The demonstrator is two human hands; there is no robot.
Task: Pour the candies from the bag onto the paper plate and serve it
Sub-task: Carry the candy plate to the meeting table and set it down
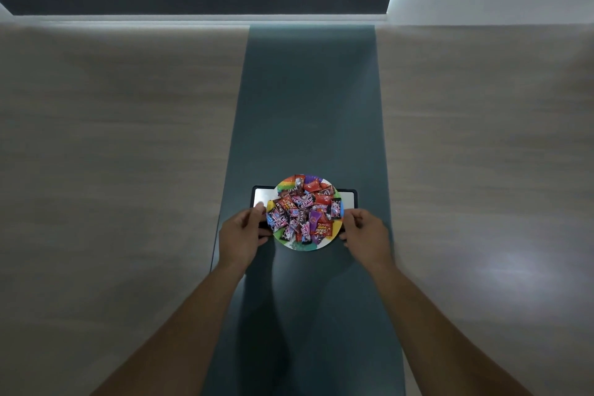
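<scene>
We hold the tray (349, 199) by both side edges, left hand (241, 235) and right hand (366, 233) clamped; keep it level, since the flimsy plate (316, 244) could slide and spill the loose candies (300, 209).

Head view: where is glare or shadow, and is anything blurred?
Head view: white glare on the tray beside the paper plate; a dark shadow falls on the teal runner below the plate; the table looks soft at its edges, while the candies stay readable.

Hidden from you: middle of the tray (350, 199) under the plate (316, 245); fingertips of your left hand (241, 233) and right hand (366, 233); candy (302, 210) wrapper print blurred.
</scene>
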